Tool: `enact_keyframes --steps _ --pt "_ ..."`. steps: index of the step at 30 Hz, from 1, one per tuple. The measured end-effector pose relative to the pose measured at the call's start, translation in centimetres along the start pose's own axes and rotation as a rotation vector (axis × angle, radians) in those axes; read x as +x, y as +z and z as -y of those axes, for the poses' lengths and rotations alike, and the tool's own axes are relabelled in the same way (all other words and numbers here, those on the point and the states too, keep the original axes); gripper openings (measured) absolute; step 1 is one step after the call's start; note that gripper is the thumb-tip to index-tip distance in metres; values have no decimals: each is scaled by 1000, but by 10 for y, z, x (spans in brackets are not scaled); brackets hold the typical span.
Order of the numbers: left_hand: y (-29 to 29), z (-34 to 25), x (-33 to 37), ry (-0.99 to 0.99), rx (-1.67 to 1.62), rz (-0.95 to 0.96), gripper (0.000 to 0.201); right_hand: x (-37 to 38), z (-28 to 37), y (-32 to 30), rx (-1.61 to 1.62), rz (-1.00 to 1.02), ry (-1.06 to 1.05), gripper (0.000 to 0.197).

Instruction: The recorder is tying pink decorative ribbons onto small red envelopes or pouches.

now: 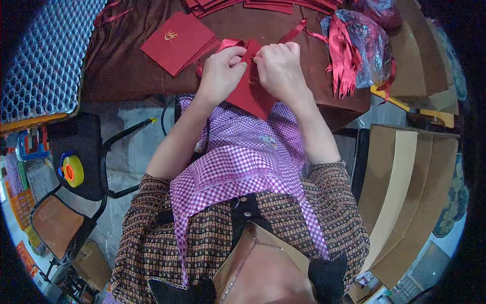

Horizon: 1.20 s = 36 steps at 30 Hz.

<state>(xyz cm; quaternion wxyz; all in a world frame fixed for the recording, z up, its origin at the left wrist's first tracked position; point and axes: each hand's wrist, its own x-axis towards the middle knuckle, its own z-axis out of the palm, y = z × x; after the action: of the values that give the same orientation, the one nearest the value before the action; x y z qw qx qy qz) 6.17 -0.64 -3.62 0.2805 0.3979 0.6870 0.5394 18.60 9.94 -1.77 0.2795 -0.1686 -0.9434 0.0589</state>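
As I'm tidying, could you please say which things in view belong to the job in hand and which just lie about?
Seemingly the job's:
red card between left hand and right hand
stacked red cards
ribbon bundle

Probably just lying about:
yellow tape roll
cardboard boxes

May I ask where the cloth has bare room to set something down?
Bare brown cloth shows between the tubes and the card stack, with a narrower patch between the right hand and the ribbons. Crowded: the far side, with red cards; the right, by the plastic bag; and the middle, by the held card.
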Motion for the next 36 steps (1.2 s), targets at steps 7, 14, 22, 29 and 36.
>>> enact_keyframes --steps 7,14,22,29,36 --pt "6 9 3 116 35 -45 29 7 10 -2 -245 6 -189 5" --pt "-1 -9 1 -4 97 37 33 6 -9 -7 276 104 97 12" --pt "-2 -8 -3 -15 72 178 32 16 -22 -28 178 89 -203 18" --pt "-17 -9 6 -180 -54 485 27 8 -31 -24 370 192 -160 13" --pt "-8 8 0 146 86 431 25 1 -30 -22 484 239 -198 14"
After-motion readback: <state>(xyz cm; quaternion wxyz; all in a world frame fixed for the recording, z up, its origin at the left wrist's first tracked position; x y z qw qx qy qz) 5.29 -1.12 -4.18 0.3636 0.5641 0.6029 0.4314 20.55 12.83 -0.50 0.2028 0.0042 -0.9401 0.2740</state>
